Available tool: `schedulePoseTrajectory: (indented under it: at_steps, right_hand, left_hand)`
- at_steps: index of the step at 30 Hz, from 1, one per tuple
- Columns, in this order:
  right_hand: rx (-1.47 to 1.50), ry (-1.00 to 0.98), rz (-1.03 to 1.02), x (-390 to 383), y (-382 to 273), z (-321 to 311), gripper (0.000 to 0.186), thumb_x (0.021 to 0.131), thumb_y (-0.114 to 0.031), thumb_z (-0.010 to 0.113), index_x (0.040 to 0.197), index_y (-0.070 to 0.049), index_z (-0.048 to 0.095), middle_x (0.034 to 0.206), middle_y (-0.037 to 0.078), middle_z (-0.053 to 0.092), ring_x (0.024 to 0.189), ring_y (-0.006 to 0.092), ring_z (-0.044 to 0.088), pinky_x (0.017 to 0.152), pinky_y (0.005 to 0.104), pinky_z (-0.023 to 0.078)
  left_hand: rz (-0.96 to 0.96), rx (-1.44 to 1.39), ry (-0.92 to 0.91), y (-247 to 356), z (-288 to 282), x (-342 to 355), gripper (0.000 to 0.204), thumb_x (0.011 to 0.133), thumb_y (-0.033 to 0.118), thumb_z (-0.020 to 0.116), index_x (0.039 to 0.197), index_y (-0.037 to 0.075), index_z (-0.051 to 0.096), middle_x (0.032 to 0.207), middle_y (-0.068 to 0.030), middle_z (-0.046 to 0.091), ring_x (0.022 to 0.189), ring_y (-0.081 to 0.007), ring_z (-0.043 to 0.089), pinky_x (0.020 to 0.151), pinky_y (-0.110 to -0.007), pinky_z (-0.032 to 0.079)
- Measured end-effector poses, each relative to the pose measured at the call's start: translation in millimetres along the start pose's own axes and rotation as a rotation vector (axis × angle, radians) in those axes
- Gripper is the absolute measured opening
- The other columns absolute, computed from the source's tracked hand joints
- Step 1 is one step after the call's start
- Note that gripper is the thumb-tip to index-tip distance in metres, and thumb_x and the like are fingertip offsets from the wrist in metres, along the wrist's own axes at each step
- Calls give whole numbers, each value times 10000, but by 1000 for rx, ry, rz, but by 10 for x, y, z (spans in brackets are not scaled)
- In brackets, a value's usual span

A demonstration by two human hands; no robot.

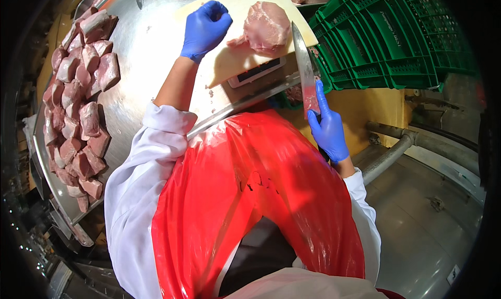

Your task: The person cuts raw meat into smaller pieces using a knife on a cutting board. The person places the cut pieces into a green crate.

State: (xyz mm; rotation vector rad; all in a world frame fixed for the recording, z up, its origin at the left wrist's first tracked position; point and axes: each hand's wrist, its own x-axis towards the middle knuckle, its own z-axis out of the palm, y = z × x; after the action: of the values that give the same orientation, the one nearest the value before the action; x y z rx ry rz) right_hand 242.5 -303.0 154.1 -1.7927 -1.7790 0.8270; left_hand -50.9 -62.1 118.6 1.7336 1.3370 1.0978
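A large piece of raw meat, pale pink, lies on the cream cutting board. My left hand, in a blue glove, is held over the board to the left of the meat, apart from it. Its fingers are curled in a loose fist, and nothing shows in them. In my right hand, also gloved in blue, is a long knife. My index finger stretches along the blade, which points away from me with its tip close to the right side of the meat. My right hand hides most of the handle.
Several cut meat pieces are heaped on the left of the steel table. Green plastic crates stand at the right. A white-framed dark panel sits by the board's near edge. Metal pipes run low at the right.
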Motion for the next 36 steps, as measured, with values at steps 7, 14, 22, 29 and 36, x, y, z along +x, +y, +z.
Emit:
schedulePoseTrajectory:
  at_steps: [7,14,22,29,36]
  right_hand:
    - [60,-5,-40,173,315,-130,730,923,-69,548,1579,-116,232,618,182,505,488,294,476,545,384,448]
    - [61,-6,-126,368,625,-233,739,914,-64,542,1582,-133,233,644,197,540,526,355,536,562,405,461]
    - [-39,-111,-430,1073,316,119,699,925,-139,526,1568,-146,251,791,244,660,707,454,646,640,523,505]
    - [-361,-284,-397,1553,-318,667,667,890,-103,504,1506,42,295,836,269,687,728,418,694,663,529,542]
    - [-488,-474,-471,967,186,83,719,905,-81,506,1552,7,204,791,229,681,681,406,673,635,525,528]
  left_hand:
    - [240,548,-37,-423,549,-392,113,815,154,674,849,61,620,863,-182,610,811,-383,602,748,-483,506]
    - [203,666,65,-464,440,-510,71,803,86,658,820,64,593,835,-172,606,803,-382,594,722,-483,499]
    - [165,726,59,-274,433,-706,130,775,141,700,891,87,678,872,-140,634,807,-366,594,734,-459,504]
    - [207,675,196,-424,588,-733,132,770,103,679,902,90,683,884,-147,638,844,-373,590,751,-455,505]
    - [44,574,452,-890,93,-345,95,778,47,658,873,49,666,790,-122,694,666,-335,633,663,-426,520]
